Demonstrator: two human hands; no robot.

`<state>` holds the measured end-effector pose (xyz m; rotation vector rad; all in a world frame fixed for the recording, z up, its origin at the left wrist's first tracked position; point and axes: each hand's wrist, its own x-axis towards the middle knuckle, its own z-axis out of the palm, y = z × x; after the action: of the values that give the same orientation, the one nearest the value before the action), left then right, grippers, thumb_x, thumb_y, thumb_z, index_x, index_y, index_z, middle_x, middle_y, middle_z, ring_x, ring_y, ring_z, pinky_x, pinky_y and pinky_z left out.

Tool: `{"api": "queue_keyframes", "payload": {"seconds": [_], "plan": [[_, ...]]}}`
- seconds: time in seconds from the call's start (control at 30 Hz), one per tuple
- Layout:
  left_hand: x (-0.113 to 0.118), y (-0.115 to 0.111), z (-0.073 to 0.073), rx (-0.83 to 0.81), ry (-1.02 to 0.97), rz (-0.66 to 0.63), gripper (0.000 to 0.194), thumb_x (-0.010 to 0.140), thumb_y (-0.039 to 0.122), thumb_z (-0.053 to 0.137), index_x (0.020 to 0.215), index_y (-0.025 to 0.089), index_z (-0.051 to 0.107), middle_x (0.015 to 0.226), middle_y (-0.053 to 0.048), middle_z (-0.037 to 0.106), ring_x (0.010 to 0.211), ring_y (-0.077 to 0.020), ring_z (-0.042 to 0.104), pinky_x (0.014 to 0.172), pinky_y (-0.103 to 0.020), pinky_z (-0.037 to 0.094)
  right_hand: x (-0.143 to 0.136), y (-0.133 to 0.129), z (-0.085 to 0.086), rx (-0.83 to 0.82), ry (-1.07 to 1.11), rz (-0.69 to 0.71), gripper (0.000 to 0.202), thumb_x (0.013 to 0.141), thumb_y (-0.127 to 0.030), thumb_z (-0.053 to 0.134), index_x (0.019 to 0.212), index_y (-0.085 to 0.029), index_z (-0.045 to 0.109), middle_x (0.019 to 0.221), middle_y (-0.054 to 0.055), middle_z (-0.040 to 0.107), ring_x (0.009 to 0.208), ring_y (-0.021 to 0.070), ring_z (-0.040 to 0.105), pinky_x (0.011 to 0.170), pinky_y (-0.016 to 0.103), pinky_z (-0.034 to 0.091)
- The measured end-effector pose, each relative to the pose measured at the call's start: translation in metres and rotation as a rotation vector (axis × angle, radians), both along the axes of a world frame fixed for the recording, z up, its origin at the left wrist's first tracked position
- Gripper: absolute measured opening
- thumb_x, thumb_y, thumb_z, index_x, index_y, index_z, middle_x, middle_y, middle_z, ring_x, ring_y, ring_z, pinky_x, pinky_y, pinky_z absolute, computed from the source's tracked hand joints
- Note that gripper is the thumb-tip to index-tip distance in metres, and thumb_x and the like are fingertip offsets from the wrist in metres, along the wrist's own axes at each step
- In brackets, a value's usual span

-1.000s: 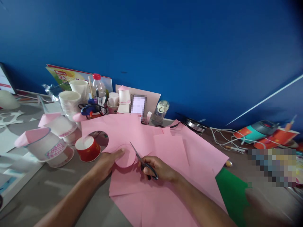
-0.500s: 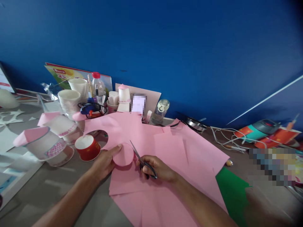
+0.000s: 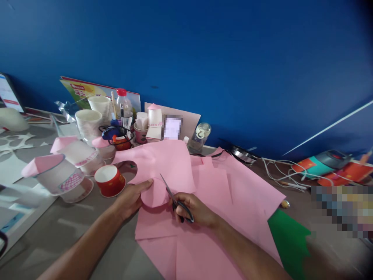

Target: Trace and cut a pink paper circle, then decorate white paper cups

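My left hand (image 3: 131,200) pinches the left edge of a pink paper sheet (image 3: 171,159), thumb on top. The sheet has a rounded lobe (image 3: 154,194) at its lower end and a curved cut-out at its left. My right hand (image 3: 194,208) is closed on the black handles of a pair of scissors (image 3: 181,208). The blades point up and left, slightly apart, at the right side of the lobe. More pink sheets (image 3: 215,237) lie beneath both hands. Left of my left hand stands a red paper cup (image 3: 110,181).
At the left are white cups with pink paper tops (image 3: 43,167), and stacked white cups (image 3: 89,122). Behind stand a bottle with a red cap (image 3: 122,101), a phone and a glass jar (image 3: 200,136). White cables (image 3: 279,175) and green paper (image 3: 288,241) lie right.
The pink sheet has shifted and turned, its right part now bulging farther right behind the scissors. Both hands keep nearly the same place and grip. The view has moved slightly left.
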<state>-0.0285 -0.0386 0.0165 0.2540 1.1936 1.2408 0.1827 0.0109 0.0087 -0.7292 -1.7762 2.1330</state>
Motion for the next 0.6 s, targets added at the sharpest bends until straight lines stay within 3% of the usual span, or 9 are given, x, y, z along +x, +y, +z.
{"api": "queue_keyframes", "payload": {"seconds": [0.6], "plan": [[-0.0035, -0.0004, -0.0069, 0.018, 0.047, -0.061, 0.014, 0.078, 0.017, 0.069, 0.07, 0.007, 0.074, 0.073, -0.016, 0.077, 0.063, -0.0236, 0.072, 0.064, -0.029, 0.059, -0.0018, -0.0038, 0.001, -0.02, 0.006, 0.007, 0.062, 0.068, -0.071, 0.07, 0.087, -0.015, 0.054, 0.064, -0.003, 0.056, 0.053, 0.0093, 0.054, 0.051, 0.023, 0.04]]}}
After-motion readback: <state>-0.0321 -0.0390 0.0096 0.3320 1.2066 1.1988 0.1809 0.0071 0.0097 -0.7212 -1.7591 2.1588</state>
